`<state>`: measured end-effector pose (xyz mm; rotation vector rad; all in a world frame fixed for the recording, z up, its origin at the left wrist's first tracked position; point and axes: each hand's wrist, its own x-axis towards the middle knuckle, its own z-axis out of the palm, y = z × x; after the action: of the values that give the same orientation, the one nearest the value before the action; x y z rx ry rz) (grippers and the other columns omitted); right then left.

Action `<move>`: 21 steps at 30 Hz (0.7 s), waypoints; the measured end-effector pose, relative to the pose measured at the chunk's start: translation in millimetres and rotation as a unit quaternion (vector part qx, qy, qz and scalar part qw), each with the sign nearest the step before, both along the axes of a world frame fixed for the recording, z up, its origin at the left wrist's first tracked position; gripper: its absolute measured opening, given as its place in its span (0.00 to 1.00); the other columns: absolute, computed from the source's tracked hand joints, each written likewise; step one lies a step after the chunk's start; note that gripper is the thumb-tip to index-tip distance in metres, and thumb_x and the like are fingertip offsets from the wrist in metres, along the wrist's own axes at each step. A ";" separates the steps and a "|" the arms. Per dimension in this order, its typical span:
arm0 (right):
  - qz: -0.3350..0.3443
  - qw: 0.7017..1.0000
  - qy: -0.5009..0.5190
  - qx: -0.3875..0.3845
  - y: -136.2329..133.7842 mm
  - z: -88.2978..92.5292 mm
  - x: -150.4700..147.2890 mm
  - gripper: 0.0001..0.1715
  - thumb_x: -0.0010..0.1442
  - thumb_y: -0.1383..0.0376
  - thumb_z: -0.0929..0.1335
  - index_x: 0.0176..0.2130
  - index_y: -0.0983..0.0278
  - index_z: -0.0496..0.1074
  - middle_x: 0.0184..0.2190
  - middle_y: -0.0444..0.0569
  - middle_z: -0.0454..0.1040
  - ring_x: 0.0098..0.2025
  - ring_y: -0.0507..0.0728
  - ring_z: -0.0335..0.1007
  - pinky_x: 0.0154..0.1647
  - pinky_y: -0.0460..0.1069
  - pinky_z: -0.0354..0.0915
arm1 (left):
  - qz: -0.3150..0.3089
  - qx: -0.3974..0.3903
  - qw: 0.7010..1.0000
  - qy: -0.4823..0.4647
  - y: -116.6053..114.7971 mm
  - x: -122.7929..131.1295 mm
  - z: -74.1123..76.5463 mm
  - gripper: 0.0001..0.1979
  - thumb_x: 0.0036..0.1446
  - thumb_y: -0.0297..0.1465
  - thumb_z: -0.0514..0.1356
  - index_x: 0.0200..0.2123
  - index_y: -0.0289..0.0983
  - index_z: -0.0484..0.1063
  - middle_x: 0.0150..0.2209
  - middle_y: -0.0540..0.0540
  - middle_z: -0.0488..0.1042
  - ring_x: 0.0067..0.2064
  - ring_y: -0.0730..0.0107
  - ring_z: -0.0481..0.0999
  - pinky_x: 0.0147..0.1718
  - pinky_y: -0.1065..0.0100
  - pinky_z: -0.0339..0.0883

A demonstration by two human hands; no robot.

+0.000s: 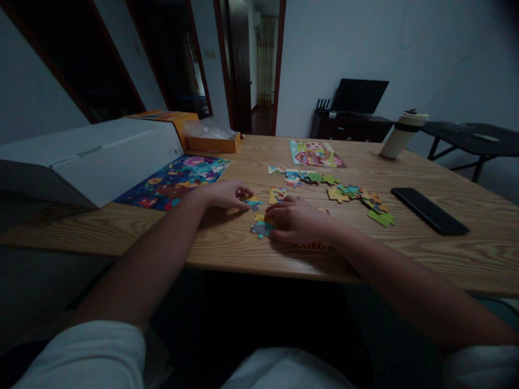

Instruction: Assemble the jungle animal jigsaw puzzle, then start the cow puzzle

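Note:
My left hand (227, 194) rests on the table with its fingers curled and pinched on the edge of a blue and yellow puzzle piece (254, 203). To its right, my right hand (298, 219) bends over the table, thumb and fingers closed at a teal and grey puzzle piece (261, 229). The right fingers partly cover the pieces under them. A small yellow puzzle piece (277, 194) lies just beyond the hands. Behind the right wrist, an orange-striped piece (313, 246) shows in part.
Joined puzzle pieces (310, 177) and a loose pile (359, 197) lie farther back. A picture card (316, 153), a phone (428, 210) and a tumbler (401, 135) are on the table. At left are a white box (121, 156), a dark blue picture sheet (178, 181) and an orange box (214, 144).

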<state>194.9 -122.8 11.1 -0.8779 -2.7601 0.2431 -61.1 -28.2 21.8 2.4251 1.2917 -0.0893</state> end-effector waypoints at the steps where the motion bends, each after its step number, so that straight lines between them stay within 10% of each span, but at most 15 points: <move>1: 0.005 1.000 0.001 0.003 0.3 0.2 0.8 0.17 0.61 0.58 0.69 0.47 0.61 0.77 0.44 0.53 0.78 0.46 0.62 0.69 0.52 0.57 0.58 | 0.000 -0.002 1.000 -0.003 -0.2 0.1 0.3 0.32 0.51 0.43 0.64 0.58 0.36 0.71 0.57 0.40 0.74 0.52 0.58 0.75 0.48 0.66 0.66; 21: -0.078 0.996 -0.024 0.021 7.1 -10.0 -4.2 0.23 0.62 0.50 0.67 0.45 0.64 0.76 0.41 0.55 0.77 0.41 0.60 0.70 0.43 0.52 0.61 | 0.000 -0.050 0.999 0.000 -0.9 -2.5 3.5 0.37 0.48 0.43 0.66 0.62 0.39 0.67 0.60 0.44 0.71 0.56 0.61 0.72 0.52 0.69 0.65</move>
<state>190.7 -115.7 1.1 -1.0945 -2.7125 0.1370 -63.6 -29.1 25.2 2.3409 1.2563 -0.1498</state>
